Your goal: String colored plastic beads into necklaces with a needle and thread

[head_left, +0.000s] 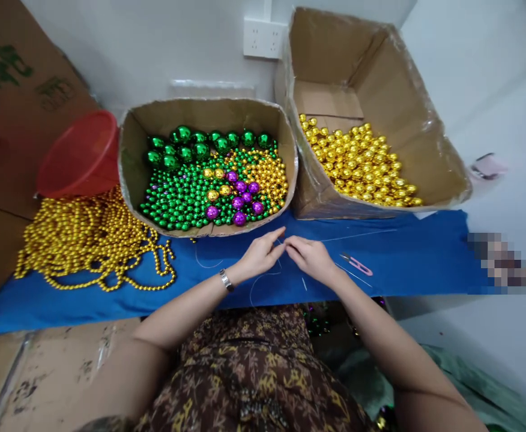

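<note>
My left hand [262,254] and my right hand [308,257] meet over the blue cloth, fingertips nearly touching. A thin clear thread [263,276] runs from the fingers and curls on the cloth below them. Both hands pinch at it, though the very tips are too small to make out. Another length of thread [357,234] stretches to the right on the cloth. Pink thread snips [358,265] lie right of my right hand, with a thin needle-like rod [353,275] beside them. A short white stick [304,284] rests just below that hand.
A cut-down carton [130,162] behind my hands holds green, gold and purple beads. The taller carton [407,78] at right contains gold balls. Gold bead strands [87,240] and a red basin [80,156] are at left on the blue cloth [425,258].
</note>
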### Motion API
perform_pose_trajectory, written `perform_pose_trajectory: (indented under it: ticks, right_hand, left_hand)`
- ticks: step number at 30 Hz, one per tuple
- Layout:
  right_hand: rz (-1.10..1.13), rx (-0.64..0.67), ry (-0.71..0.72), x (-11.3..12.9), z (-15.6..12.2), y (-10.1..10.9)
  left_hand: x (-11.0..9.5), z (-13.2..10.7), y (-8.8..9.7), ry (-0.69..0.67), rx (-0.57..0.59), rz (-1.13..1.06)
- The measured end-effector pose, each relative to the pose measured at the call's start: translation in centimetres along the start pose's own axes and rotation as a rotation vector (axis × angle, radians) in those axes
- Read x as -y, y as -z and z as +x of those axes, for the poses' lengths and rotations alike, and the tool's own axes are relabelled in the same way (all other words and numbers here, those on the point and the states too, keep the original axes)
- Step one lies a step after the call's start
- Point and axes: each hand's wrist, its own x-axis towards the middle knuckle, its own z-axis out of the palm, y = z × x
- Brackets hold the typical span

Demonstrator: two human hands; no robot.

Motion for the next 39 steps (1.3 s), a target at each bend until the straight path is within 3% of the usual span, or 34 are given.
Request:
perform_pose_trajectory:
  ticks: [3,6,10,14,20,23,26,28,31,35,39]
  right_hand:
    - [0.102,-0.158,0.087,0.1,-1.7,1.9]
    - [0.062,-0.233,-0.049,-1.4,-2.6,3.1]
    - [-0.060,-0.279,-0.294,-4.5,-3.0,2.7]
    - [-0.156,-0.269,-0.414,-6.7,-3.7,1.5]
    - [-0.288,-0.165,-0.607,-8.5,-5.2,1.0]
    - [-0.326,0.000,-0.633,-9.2,-6.1,1.4]
    - [-0.370,0.189,-0.583,-9.3,-7.0,1.9]
    - [-0.424,0.207,-0.536,-8.7,-7.1,2.2]
    - [-0.463,0.088,-0.420,-6.2,-6.0,1.7]
    - [-0.257,0.045,-0.065,-0.7,-2.2,-0.5]
    - [-0.113,0.168,0.178,4.7,2.6,-3.4]
  left_hand:
    - [-0.9,-0.4,0.7,0.069,0.112,-0.079]
    - [-1.4,-2.5,3.3,0.069,0.163,-0.028]
    - [-0.5,-6.5,8.0,0.089,0.104,0.213]
    - [0.7,-9.8,11.6,0.061,-0.028,0.409]
    - [-0.1,-11.3,13.0,-0.034,-0.134,0.514]
    - [-0.7,-11.2,12.7,-0.099,-0.106,0.492]
    - [-0.3,-11.6,12.2,-0.103,-0.006,0.491]
    - [0.4,-12.3,11.8,-0.077,0.081,0.512]
    - [1.9,-13.9,11.2,-0.014,0.126,0.588]
    - [3.7,-15.9,10.8,0.059,0.058,0.708]
    - [4.6,-17.5,11.0,0.110,-0.022,0.803]
